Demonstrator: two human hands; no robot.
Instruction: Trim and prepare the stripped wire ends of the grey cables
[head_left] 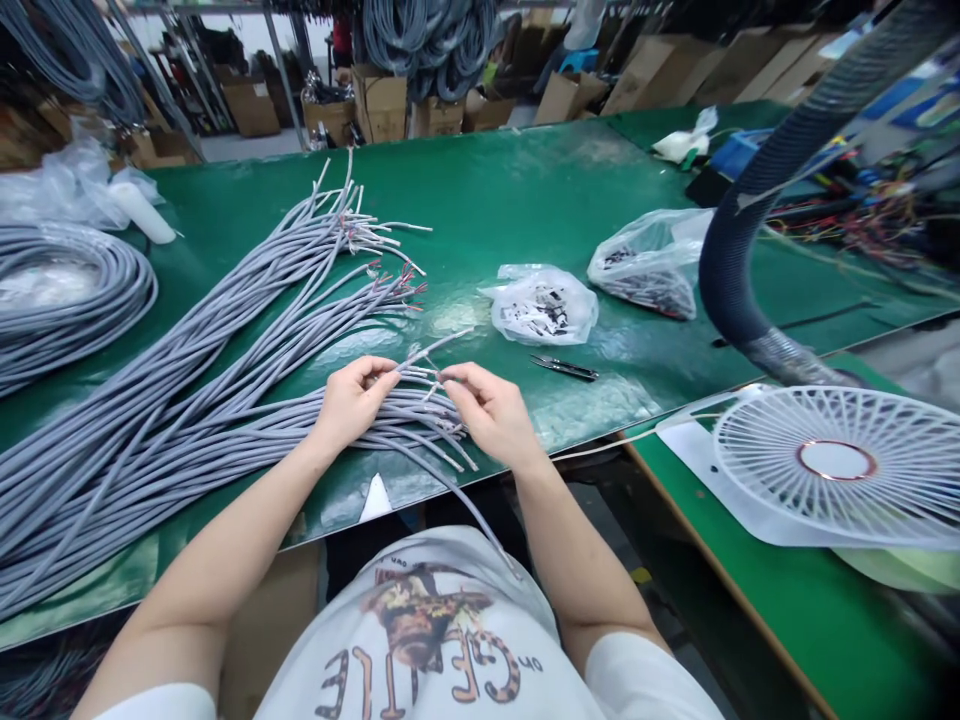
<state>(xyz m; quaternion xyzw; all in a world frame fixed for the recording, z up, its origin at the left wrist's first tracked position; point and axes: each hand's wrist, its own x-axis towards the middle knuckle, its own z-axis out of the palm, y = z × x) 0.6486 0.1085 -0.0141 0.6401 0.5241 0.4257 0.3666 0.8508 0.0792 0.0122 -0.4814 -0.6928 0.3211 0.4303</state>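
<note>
Between our left hand [354,400] and right hand [487,412], grey cable ends [424,412] fan out on the green bench.
Our left hand curls round them; our right pinches one end. Black snips [564,368] lie just beyond the right hand, a bag of small parts [540,308] farther off. We seem to be parting ends; freeing one calls for a steady pinch.

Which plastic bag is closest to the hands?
The smaller clear plastic bag holding black and white bits is closest to the right hand. The other bag is bigger, lies farther away, and holds darker pieces.
</note>
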